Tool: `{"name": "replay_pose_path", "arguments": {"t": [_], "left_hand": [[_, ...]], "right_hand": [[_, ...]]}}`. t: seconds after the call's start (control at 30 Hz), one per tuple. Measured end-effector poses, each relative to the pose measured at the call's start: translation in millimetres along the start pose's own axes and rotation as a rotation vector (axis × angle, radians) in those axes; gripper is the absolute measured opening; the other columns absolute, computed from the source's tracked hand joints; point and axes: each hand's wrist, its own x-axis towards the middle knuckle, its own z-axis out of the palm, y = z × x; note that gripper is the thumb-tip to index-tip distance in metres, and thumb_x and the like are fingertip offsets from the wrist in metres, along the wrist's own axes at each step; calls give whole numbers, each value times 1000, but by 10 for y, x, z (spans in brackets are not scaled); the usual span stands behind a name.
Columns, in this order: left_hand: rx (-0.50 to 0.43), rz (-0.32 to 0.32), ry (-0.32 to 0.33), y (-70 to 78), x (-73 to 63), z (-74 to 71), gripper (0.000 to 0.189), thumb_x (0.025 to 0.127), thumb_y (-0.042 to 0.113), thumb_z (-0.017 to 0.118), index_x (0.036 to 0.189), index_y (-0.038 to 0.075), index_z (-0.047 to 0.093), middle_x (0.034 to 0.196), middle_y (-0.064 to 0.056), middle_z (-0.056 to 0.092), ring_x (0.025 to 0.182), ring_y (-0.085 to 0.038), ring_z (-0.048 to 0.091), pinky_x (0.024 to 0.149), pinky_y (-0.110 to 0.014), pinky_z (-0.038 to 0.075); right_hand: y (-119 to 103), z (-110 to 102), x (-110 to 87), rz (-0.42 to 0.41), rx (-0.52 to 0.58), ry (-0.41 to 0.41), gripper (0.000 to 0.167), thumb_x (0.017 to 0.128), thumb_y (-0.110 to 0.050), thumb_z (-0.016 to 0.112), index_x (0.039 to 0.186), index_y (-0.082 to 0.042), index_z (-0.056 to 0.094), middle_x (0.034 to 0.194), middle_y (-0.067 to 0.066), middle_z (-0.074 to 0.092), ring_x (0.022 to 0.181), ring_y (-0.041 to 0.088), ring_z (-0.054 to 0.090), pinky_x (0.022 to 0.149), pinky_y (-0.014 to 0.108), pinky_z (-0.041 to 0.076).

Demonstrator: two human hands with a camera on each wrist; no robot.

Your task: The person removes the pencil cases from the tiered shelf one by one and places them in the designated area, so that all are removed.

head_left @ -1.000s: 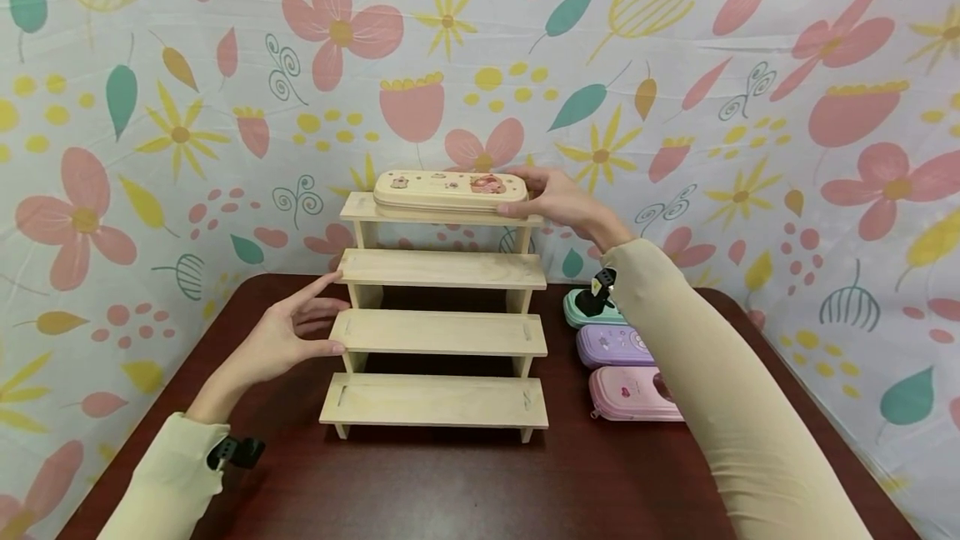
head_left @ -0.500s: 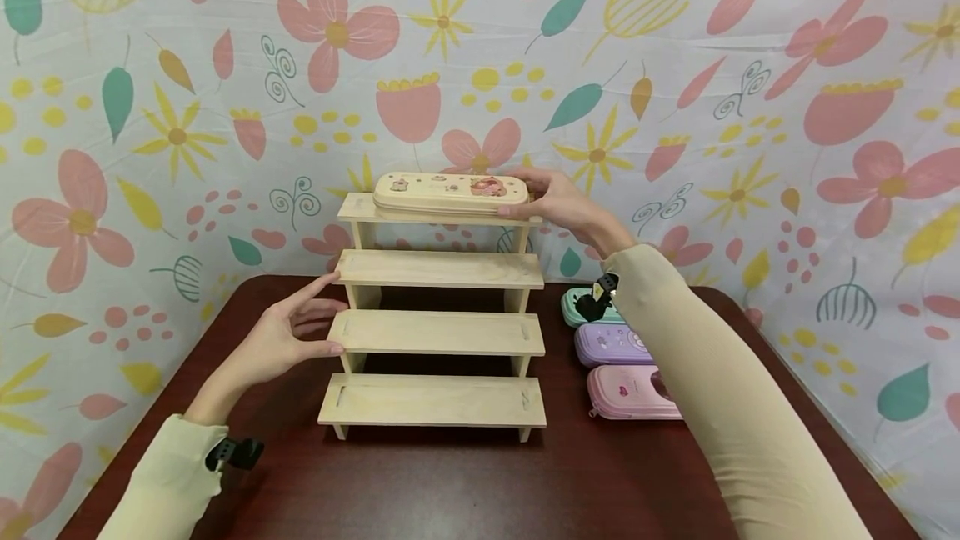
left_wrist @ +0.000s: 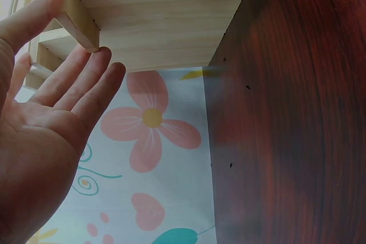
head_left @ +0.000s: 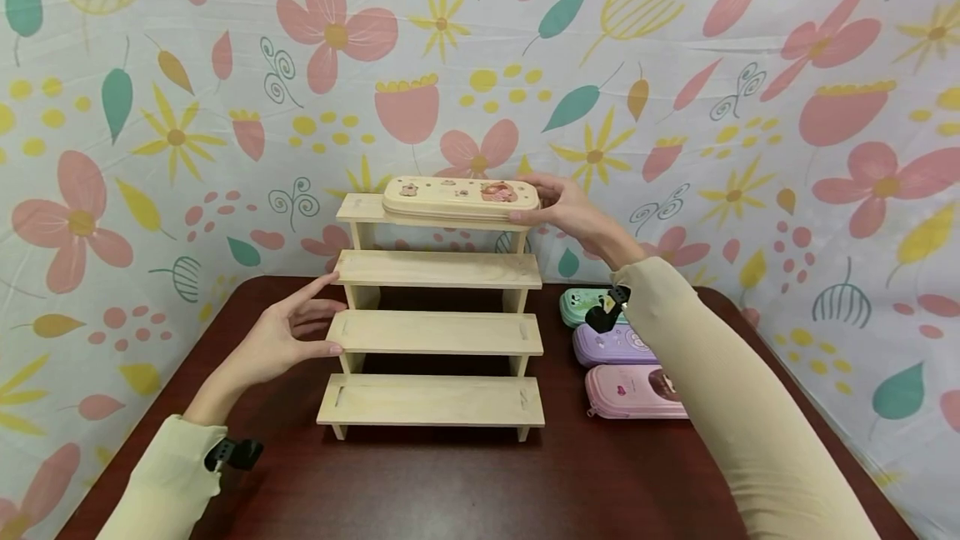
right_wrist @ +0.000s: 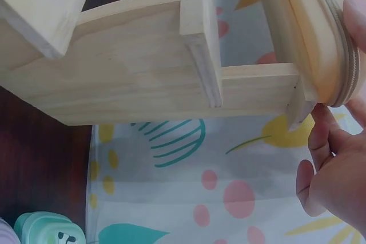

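Observation:
A four-step wooden display stand (head_left: pixel 438 332) stands on the table. On its top step lies a cream zippered pencil case (head_left: pixel 450 198) with small printed pictures. At the case's right end, my right hand (head_left: pixel 566 211) grips it between thumb and fingers; the right wrist view shows the case's zipper edge (right_wrist: pixel 337 32) close to the fingers. My left hand (head_left: pixel 288 336) holds the stand's left side, its index finger reaching the step above. In the left wrist view, thumb and fingertips lie on opposite edges of one step's end (left_wrist: pixel 79 18).
Right of the stand, mint (head_left: pixel 576 307), purple (head_left: pixel 607 344) and pink (head_left: pixel 630 392) pencil cases lie in a row on the dark red-brown table (head_left: pixel 450 486). My right forearm passes over part of them. A flower-patterned cloth (head_left: pixel 247 115) hangs behind.
The cream case has shifted a little to the right and toward the top step's front edge, along with my right hand. My left hand keeps its place on the stand.

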Motion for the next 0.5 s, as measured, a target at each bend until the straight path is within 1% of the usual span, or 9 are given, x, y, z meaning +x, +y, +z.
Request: {"name": "replay_pose_path", "arguments": {"t": [0.1,0.17,0.27,0.33,0.4,0.5], "left_hand": [[1,-3,1,1,-3,4,102,85,9,91,167,26,33,138,-18,65,125,-37,65,104,-53,51],[-1,-4,2,4,-7,6,102,84,9,91,167,26,34,138,-19,65,125,-37,65,104,-53,52],[-3,-3,2,4,-9,6,102,84,9,91,167,26,34,139,-20,65,125,-37,65,104,-51,53],[-4,-3,3,0,-9,7,102,84,9,91,167,26,34,139,-20,65,125,-37,65,104,-49,53],[-2,-3,3,-7,-7,7,102,84,9,91,167,26,34,139,-20,65,125,-37,64,104,-48,54],[-1,-4,4,-10,-8,9,102,84,9,91,167,26,34,139,-20,65,125,-37,64,104,-47,54]], "right_hand": [[11,-9,-34,-7,-8,15,63,92,-21,84,150,-18,60,123,11,70,96,24,62,69,30,50],[15,-15,-61,-4,-23,22,62,92,-23,84,150,-20,60,123,10,70,96,25,62,72,34,48],[24,-27,-107,0,-22,30,64,92,-24,84,151,-22,59,126,10,69,102,25,62,80,41,45],[34,-35,-139,-2,-7,29,66,92,-22,84,153,-20,57,129,11,68,109,26,61,86,46,44],[49,-42,-169,-12,21,32,68,92,-17,83,154,-16,56,131,13,67,114,26,61,93,46,44],[72,-51,-217,-34,57,28,69,92,-12,82,155,-12,54,131,14,67,116,27,61,98,41,45]]}}
